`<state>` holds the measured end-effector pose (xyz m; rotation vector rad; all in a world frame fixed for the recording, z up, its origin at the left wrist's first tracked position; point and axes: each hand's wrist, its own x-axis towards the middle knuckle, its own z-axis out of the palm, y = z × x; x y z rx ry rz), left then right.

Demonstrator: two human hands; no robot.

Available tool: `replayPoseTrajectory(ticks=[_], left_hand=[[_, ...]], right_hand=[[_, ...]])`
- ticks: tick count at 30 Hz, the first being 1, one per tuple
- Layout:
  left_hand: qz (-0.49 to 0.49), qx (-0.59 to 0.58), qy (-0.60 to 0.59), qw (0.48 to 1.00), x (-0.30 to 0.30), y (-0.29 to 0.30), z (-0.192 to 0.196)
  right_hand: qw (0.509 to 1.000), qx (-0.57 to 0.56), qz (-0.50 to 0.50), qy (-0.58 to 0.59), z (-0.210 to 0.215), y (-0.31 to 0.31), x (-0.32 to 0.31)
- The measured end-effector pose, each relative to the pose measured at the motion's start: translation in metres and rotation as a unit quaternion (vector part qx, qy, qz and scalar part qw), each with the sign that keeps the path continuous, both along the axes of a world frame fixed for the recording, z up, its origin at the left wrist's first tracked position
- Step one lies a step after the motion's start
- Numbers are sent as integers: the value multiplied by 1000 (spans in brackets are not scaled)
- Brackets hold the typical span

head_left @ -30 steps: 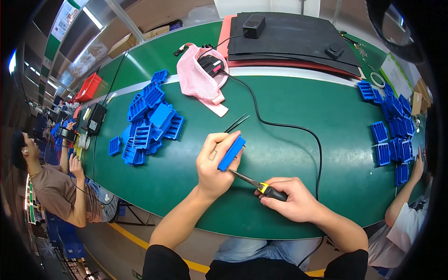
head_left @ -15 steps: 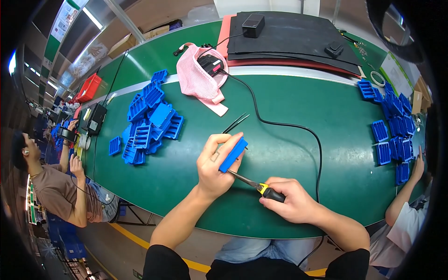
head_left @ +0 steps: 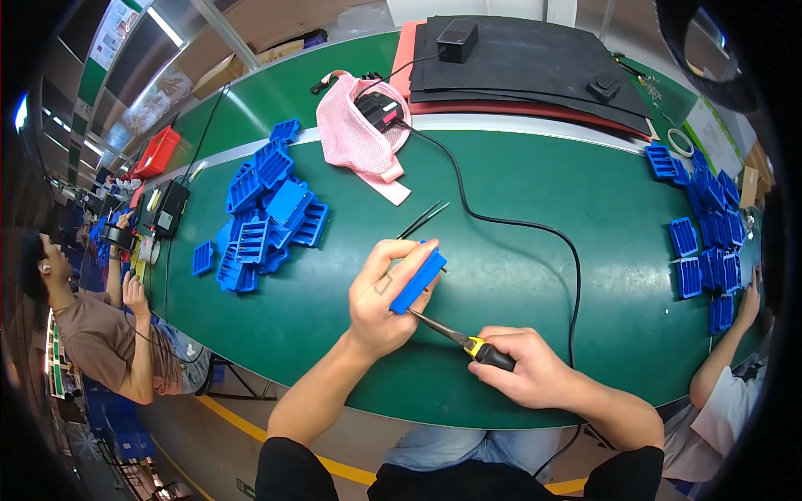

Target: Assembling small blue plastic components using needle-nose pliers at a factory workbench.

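My left hand point(head_left: 380, 296) is closed around a blue plastic block point(head_left: 415, 284), tilted, with small dark pins sticking out of its right side. In my right hand point(head_left: 530, 365) are long-nose pliers point(head_left: 449, 331) with a black and yellow handle. Their narrow tip meets the block's lower end; whether it grips anything there is too small to tell. Two thin dark prongs, like those of tweezers point(head_left: 424, 219), show beyond my left hand. Their other end is hidden, so I cannot tell whether they are held or lie on the table.
Blue slotted plastic parts are heaped on the green table point(head_left: 493, 275) at left point(head_left: 267, 209) and right point(head_left: 710, 217). A pink mesh bag point(head_left: 355, 134) with a black device and a black cable point(head_left: 535, 225) lies beyond. Black sheets point(head_left: 535, 67) are stacked behind. People sit at both sides.
The pliers and my right hand have shifted very slightly down and to the right. The hold on the block looks the same.
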<state>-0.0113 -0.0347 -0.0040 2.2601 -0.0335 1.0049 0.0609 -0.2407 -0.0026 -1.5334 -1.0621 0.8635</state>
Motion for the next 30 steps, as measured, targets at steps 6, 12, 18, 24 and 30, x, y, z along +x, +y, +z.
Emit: replayPoseTrajectory(ticks=[6,12,18,24,30], left_hand=[[-14,10,-15,1000,3,3,-1],[-2,25,-33,999,3,14,1],[-63,6,-75,995,0,14,9],[-53,138,-67,987,-52,11,41],[-207,103,87,969,-124,-23,37]], right_hand=[[999,5,25,26,0,-1,11],[921,-43,-49,-384,1,-11,39],[880,-15,-115,-461,26,-19,41],[904,177,-323,-216,20,-109,8],[789,110,-518,311,-86,-264,-143]])
